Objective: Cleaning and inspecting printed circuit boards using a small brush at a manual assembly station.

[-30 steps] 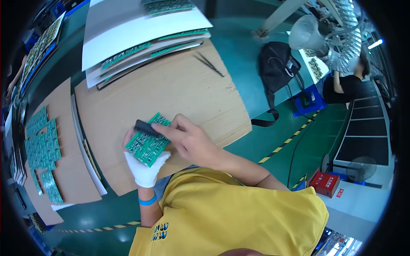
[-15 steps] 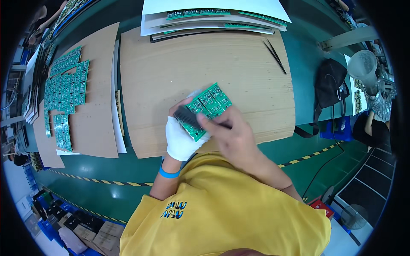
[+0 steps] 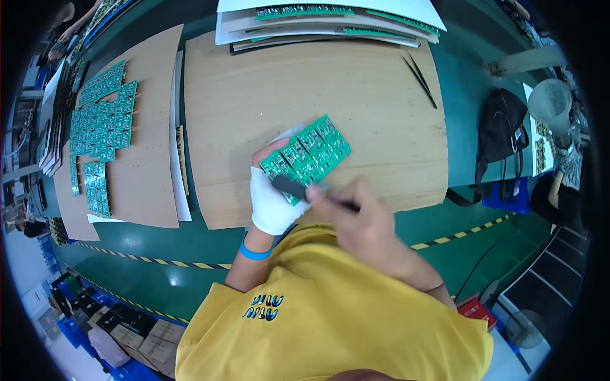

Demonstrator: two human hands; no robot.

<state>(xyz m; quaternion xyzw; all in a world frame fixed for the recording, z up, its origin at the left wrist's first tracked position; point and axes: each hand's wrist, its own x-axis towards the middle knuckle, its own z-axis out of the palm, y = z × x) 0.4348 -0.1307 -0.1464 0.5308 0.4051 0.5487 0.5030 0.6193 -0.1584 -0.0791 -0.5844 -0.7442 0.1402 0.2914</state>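
A green circuit board panel (image 3: 318,149), packed with small components, lies tilted in my left hand (image 3: 273,200), which wears a white glove and a blue wristband. The fingers of that hand close round the panel's left edge. My bare right hand (image 3: 359,213), slightly blurred, grips a black brush (image 3: 292,188) by its handle. The brush's head is over the panel's lower left corner; whether it touches the board I cannot tell. Black tweezers (image 3: 420,81) lie at the far right of the cardboard sheet (image 3: 229,95) under my hands.
Several more circuit boards (image 3: 98,130) lie on another cardboard sheet (image 3: 155,82) to the left. Stacked white boards (image 3: 330,28) with green panels between them stand at the far side. A black bag (image 3: 502,127) and a metal post (image 3: 530,61) are at the right.
My right hand and the brush have shifted right and down across the panel, uncovering more of its middle. The view has shifted slightly. My left hand keeps hold of the panel.
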